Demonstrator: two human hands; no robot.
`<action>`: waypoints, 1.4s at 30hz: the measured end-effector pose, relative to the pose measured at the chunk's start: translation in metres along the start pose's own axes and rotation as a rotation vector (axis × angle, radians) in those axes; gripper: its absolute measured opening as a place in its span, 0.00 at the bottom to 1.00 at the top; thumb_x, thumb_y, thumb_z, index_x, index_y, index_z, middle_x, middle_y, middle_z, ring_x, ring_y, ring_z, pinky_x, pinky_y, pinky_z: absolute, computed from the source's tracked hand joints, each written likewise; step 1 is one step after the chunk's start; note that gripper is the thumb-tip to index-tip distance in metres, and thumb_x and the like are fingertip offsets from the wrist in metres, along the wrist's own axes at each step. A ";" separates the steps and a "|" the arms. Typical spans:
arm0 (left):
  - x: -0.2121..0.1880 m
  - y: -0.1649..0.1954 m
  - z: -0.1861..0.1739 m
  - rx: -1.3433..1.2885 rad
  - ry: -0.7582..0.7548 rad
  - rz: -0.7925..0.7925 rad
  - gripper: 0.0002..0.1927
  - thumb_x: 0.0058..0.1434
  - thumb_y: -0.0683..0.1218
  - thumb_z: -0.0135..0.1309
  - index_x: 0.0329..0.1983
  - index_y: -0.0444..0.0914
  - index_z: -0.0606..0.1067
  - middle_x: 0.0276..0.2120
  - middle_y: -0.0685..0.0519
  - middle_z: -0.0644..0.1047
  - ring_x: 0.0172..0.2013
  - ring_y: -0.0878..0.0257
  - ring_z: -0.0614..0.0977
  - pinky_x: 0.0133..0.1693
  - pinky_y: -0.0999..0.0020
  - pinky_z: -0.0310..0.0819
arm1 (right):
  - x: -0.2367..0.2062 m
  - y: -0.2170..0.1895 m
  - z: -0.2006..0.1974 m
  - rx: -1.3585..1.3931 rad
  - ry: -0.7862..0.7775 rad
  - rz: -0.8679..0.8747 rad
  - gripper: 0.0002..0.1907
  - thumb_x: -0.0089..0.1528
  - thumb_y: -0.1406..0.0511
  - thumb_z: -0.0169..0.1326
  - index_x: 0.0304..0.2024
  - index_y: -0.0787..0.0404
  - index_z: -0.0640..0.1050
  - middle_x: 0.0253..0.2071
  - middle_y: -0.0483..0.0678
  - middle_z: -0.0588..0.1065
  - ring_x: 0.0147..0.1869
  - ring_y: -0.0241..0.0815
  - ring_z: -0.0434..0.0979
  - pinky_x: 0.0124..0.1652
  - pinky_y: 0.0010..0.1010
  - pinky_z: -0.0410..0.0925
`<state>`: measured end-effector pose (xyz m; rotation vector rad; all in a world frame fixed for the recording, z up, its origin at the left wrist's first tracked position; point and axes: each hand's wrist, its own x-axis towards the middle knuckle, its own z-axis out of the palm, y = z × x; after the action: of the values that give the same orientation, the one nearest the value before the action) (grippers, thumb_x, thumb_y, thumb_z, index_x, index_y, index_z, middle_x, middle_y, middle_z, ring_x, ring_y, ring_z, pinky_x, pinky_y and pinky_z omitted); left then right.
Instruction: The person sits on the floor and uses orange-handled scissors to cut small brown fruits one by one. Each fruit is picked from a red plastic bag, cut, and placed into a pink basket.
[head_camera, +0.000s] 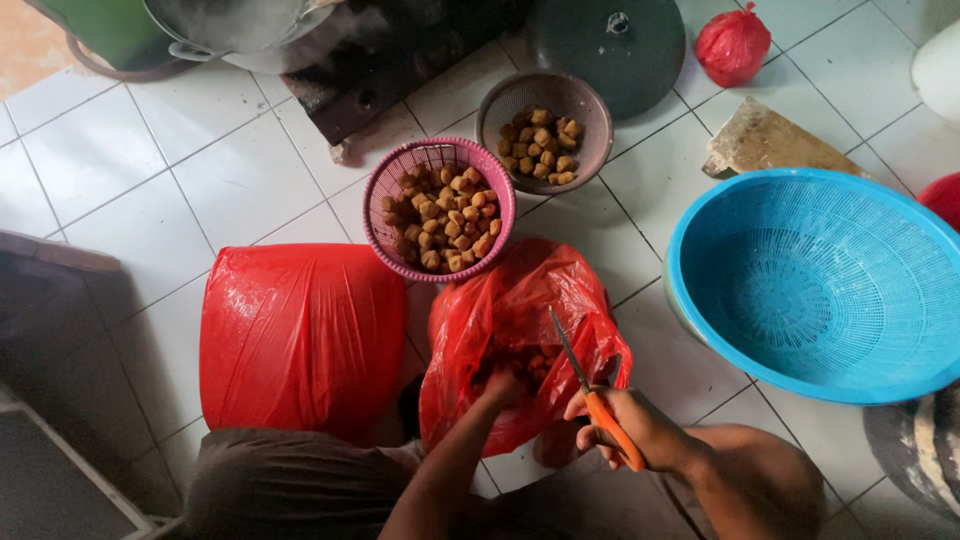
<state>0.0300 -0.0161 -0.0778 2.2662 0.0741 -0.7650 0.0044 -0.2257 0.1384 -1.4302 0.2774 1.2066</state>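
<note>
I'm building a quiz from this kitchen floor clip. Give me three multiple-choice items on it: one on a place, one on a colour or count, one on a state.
1. Where is the left hand?
A. inside the open red bag
B. in the blue basket
C. on the dark lid

2. How many small baskets hold brown fried pieces?
A. one
B. two
C. four

3. What does the right hand hold?
A. nothing
B. a spoon
C. orange-handled scissors

Answers: 1 A, the hand reaches into the bag's mouth. 2 B, the pink basket and the brown basket are both filled. 3 C, the blades point up over the bag.
</note>
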 end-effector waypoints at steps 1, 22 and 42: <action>-0.014 -0.007 0.014 0.046 -0.025 0.015 0.28 0.67 0.62 0.48 0.56 0.34 0.69 0.47 0.35 0.70 0.44 0.42 0.77 0.46 0.47 0.70 | 0.000 -0.002 0.002 0.022 -0.002 0.016 0.15 0.67 0.60 0.44 0.49 0.61 0.75 0.28 0.51 0.79 0.20 0.34 0.72 0.22 0.25 0.67; -0.039 -0.017 0.034 0.261 -0.251 0.259 0.20 0.65 0.47 0.44 0.59 0.38 0.70 0.48 0.41 0.74 0.44 0.47 0.78 0.45 0.53 0.74 | -0.002 -0.011 0.009 -0.129 -0.023 -0.039 0.12 0.67 0.64 0.48 0.51 0.61 0.75 0.29 0.49 0.79 0.20 0.32 0.72 0.21 0.24 0.67; -0.092 0.149 -0.142 -1.716 -0.314 0.645 0.29 0.77 0.44 0.45 0.79 0.42 0.55 0.71 0.47 0.68 0.64 0.62 0.72 0.54 0.73 0.66 | -0.021 0.000 0.005 0.095 -0.640 -0.560 0.54 0.57 0.36 0.60 0.65 0.74 0.63 0.30 0.50 0.74 0.36 0.43 0.76 0.40 0.32 0.69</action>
<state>0.0662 -0.0159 0.1447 0.4551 -0.1157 -0.3533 -0.0067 -0.2314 0.1556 -0.8841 -0.4741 1.0904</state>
